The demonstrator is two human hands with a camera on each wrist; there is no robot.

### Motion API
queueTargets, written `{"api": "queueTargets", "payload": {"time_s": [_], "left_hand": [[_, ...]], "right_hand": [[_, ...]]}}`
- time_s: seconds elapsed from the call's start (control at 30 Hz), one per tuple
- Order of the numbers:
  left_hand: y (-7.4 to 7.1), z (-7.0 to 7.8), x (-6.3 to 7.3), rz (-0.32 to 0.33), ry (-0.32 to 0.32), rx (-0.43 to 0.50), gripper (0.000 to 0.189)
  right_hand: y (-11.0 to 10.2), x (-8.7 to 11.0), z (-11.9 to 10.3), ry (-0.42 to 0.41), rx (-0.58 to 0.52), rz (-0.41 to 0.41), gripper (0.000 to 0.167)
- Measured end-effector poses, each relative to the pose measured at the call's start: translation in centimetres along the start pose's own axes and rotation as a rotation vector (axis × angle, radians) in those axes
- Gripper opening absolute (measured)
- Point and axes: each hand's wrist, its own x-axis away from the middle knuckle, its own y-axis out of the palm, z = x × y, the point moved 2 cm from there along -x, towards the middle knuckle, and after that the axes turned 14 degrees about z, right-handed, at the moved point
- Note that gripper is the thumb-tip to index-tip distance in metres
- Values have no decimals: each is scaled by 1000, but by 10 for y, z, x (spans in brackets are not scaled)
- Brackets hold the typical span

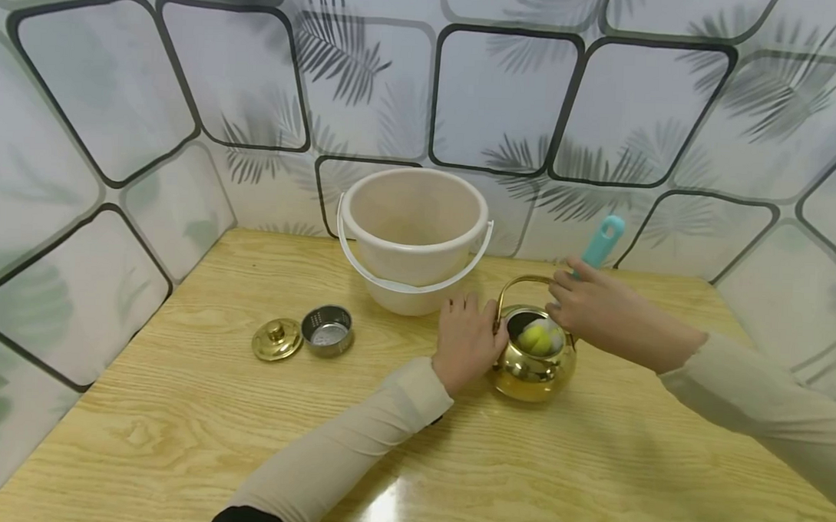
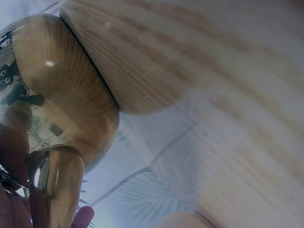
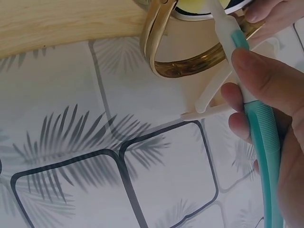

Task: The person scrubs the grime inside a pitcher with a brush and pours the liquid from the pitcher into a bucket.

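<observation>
A shiny gold teapot [image 1: 533, 382] stands on the table with its mouth uncovered and its arched handle [image 3: 187, 68] up. My left hand [image 1: 465, 341] holds it at the left side; the left wrist view shows fingers around its spout [image 2: 62, 187]. My right hand [image 1: 589, 304] grips a cleaning brush by its teal and white handle [image 3: 262, 128], fingers wrapped round it and thumb along the shaft. The brush's yellow and white head [image 1: 537, 338] sits inside the teapot's mouth. The lower part of the head is hidden by the pot.
A cream bucket [image 1: 418, 270] with a white bail handle stands behind the teapot, close to the patterned wall. To the left on the wooden table [image 1: 178, 406] lie the gold lid [image 1: 277, 342] and a round metal strainer [image 1: 328, 333], side by side.
</observation>
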Motion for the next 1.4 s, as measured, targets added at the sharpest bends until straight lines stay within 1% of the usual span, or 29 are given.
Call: {"api": "queueTargets", "payload": {"time_s": [0.17, 0.33, 0.53, 0.77, 1.03, 1.27, 1.4], "left_hand": [[0, 0, 0, -4, 0, -5, 27], [1, -1, -1, 1, 6, -13, 27], [0, -2, -3, -27, 5, -19, 28], [0, -2, -3, -20, 3, -18, 27], [1, -2, -1, -33, 0, -4, 28], [1, -1, 0, -11, 4, 13, 27], [1, -1, 0, -2, 10, 10, 27]], "right_hand": [[-3, -1, 0, 15, -25, -14, 30], [-6, -5, -1, 16, -65, -26, 37], [-7, -8, -2, 7, -59, 8, 39], [-4, -8, -3, 19, -60, 3, 45], [2, -9, -2, 31, -57, 24, 41], [7, -5, 0, 38, -31, -4, 45], [8, -1, 2, 48, -30, -34, 44]]}}
